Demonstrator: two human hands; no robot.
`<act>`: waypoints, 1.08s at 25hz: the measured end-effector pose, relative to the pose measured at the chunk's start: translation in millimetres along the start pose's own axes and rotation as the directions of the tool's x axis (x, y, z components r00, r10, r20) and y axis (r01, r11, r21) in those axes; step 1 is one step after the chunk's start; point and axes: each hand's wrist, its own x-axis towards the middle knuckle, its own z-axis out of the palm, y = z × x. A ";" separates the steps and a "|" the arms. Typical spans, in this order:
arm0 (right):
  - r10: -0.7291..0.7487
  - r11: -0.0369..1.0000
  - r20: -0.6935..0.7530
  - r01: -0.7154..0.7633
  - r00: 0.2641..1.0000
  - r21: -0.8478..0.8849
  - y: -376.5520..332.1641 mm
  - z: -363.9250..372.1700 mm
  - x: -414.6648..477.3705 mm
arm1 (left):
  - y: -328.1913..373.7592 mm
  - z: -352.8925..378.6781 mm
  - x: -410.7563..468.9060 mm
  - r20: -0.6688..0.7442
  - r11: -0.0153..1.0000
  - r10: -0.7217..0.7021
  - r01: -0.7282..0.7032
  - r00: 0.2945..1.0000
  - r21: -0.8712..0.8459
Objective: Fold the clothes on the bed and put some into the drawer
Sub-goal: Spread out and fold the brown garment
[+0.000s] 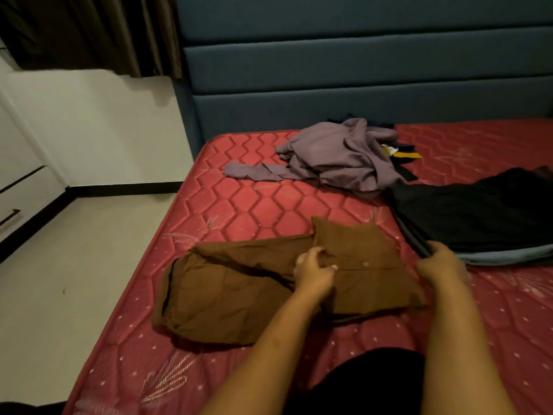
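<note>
On the near part of the bed (254, 202), my head view shows the brown shirt (239, 289) spread flat across the red quilted mattress, partly folded, one end doubled over at the left. The left hand (314, 271) pinches the cloth at the middle, close to a small button. The right hand (443, 262) sits with curled fingers at the shirt's right edge, just beside the dark garment (466, 214); I cannot tell which cloth it grips, if either.

I judge the step in hand to be the folding of this first piece. The next move calls for carrying one side over the middle and smoothing it flat, so both hands need a firm hold on brown cloth alone, not the dark hem beside it.

Farther back lies a crumpled mauve pile (338, 154) with bits of navy and yellow under it, unfolded. Behind stands a blue padded headboard (359, 70). Left of the bed are pale floor (74, 280), a dark curtain (74, 31) and white drawers (18, 190), closed, well apart from the shirt.
</note>
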 end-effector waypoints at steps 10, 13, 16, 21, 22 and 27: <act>-0.292 0.947 0.275 0.316 0.916 -0.049 -67.7 76.9 -12.4 | -6.0 14.2 49.0 -0.072 0.996 -0.088 0.089 0.994 0.011; 0.091 0.917 -0.391 0.077 0.916 0.393 -55.1 35.5 1.4 | -13.4 16.4 67.3 0.084 0.998 -0.008 0.013 0.996 -0.061; 0.151 0.863 -0.257 -0.001 0.955 0.505 -49.9 28.0 7.8 | -8.7 17.3 68.2 0.252 0.982 -0.035 0.080 0.967 -0.170; -0.487 0.486 0.372 -0.109 0.790 0.867 -78.7 12.3 -35.3 | 13.8 9.1 60.5 0.252 0.929 -0.010 0.102 0.968 -0.355; -0.607 0.540 0.522 -0.172 0.599 0.824 -80.8 7.6 -52.4 | 23.0 4.0 58.4 0.244 0.922 -0.003 0.098 0.970 -0.376; -0.348 0.846 0.935 0.453 0.068 0.282 -88.2 62.2 -92.0 | 59.8 -19.4 48.5 0.207 0.888 0.080 0.024 0.975 -0.459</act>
